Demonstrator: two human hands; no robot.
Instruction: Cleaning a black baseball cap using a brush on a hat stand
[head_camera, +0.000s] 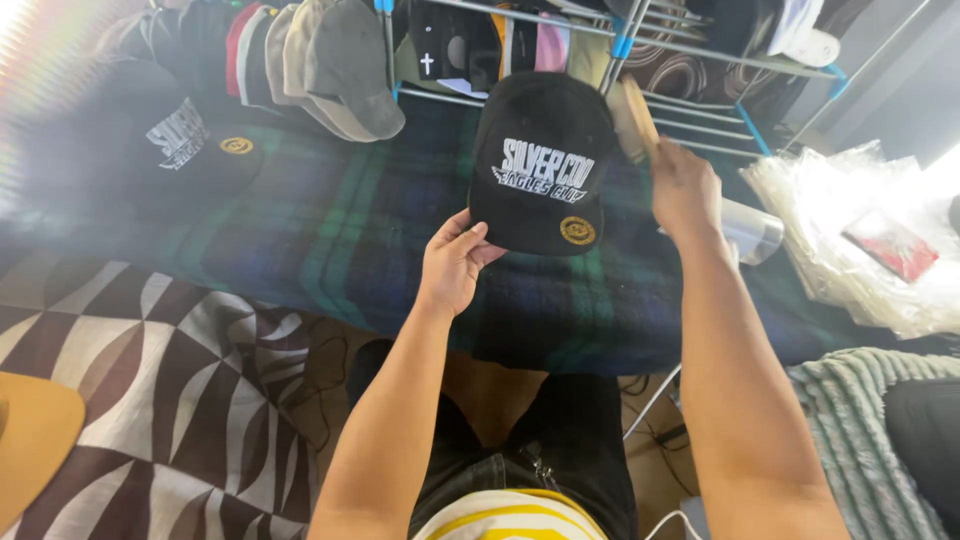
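Left hand (452, 262) pinches the brim edge of a black cap (540, 160), thumb on top and fingers curled under, holding it up over the plaid blanket (330, 230). The cap faces the camera, with white lettering on the front and a round gold sticker on the brim.

Right hand (684, 188) is closed around a wooden brush (634, 118), which sits just beside the cap's right edge, near the crown. Can't really tell if it's actually touching the fabric.

Further out: a second black cap (175, 140) with the same kind of lettering and gold sticker lies on the blanket at left, well apart from the held one. Along the top there's a metal rack (700, 105) with blue joints, and a row of caps (320, 55) in grey, red and black is lined up against it. A silvery cylinder (752, 228) sits just past the right wrist. Clear plastic bags (850, 230) are piled at right. A patterned rug (150, 370) covers the floor at lower left.
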